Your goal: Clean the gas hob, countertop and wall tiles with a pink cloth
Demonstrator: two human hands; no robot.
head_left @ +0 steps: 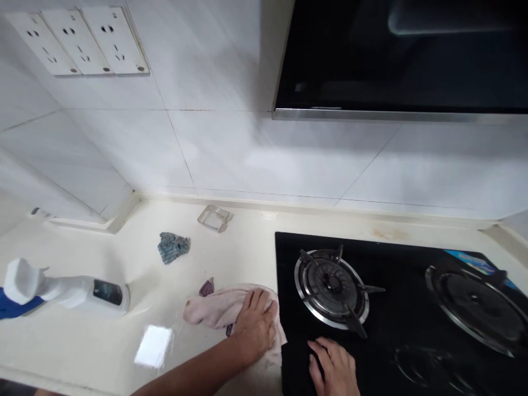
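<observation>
A pale pink cloth (218, 308) lies bunched on the counter against the left edge of the black gas stove (388, 275). My left hand (256, 330) presses down on it, fingers bent over the fabric. Dark purple bits, perhaps of another cloth (207, 287), stick out from beneath and beside the pink one. On the stove's front left part rests my right hand (335, 368), holding nothing, its fingers loosely bent and apart. The left burner (331, 281) with its metal pan supports is just beyond that hand.
A white handheld appliance with a dark display (107, 292) lies at left, by a blue item (18, 308). A crumpled blue-grey rag (173, 247) and a clear rectangular dish (213, 218) are farther back. The black range hood (396, 60) overhangs the stove; sockets (82, 44) are on the wall.
</observation>
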